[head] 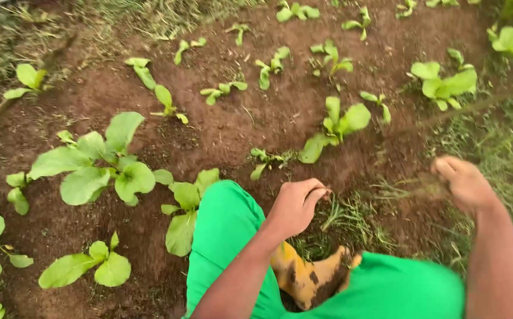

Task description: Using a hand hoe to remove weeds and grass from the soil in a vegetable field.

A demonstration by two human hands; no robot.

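Fingers of the left hand [296,205] are clenched on a grass tuft [351,218] near the boot [312,277], the right hand [466,184] grips a blurred stalk, bare soil [256,118] surrounds far seedlings [339,124], and grass remains near right.

left hand [295,205] on grass tuft [351,221] | right hand [463,183] right | seedlings [100,168] left
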